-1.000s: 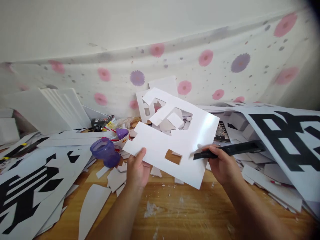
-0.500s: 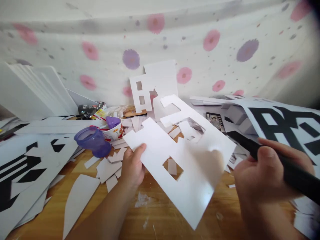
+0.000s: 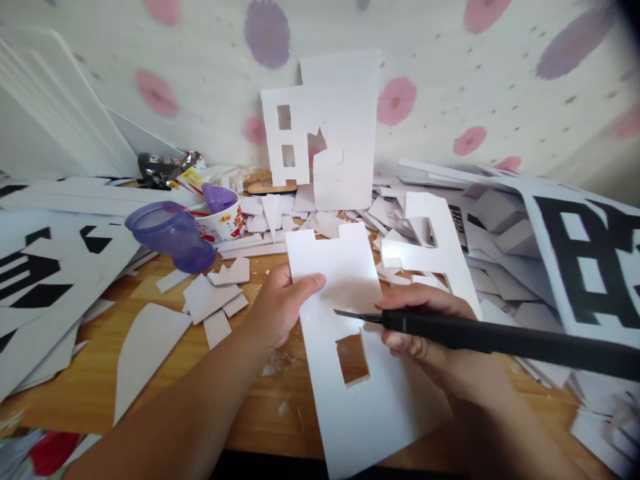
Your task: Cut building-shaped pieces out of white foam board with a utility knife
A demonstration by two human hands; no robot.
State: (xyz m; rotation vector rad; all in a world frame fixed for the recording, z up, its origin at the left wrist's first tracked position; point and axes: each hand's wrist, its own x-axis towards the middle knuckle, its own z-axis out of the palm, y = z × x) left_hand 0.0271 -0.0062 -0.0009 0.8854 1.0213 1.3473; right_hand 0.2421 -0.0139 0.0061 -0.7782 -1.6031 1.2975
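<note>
A white foam board (image 3: 345, 427) with a rectangular hole and notched top edge is tilted above the wooden table. My left hand (image 3: 283, 300) grips its left edge, thumb on the front face. My right hand (image 3: 425, 320) is closed around a long black knife (image 3: 465, 337), whose thin blade points left over the board, just above the hole. Whether the blade touches the surface I cannot tell. Beyond my right hand, the board's other arm (image 3: 445, 257) has a small window; how it joins the rest is hidden behind the hand.
A cut white panel (image 3: 345, 147) stands against the flowered curtain. A purple cup (image 3: 173, 233) and a patterned paper cup (image 3: 225, 220) are at the left back. White offcuts (image 3: 210, 293) litter the wooden table (image 3: 270, 413). Black-printed sheets (image 3: 585, 260) lie on both sides.
The board has turned more upright in my left hand. My right hand and the knife have moved left over it. The view has tilted downward.
</note>
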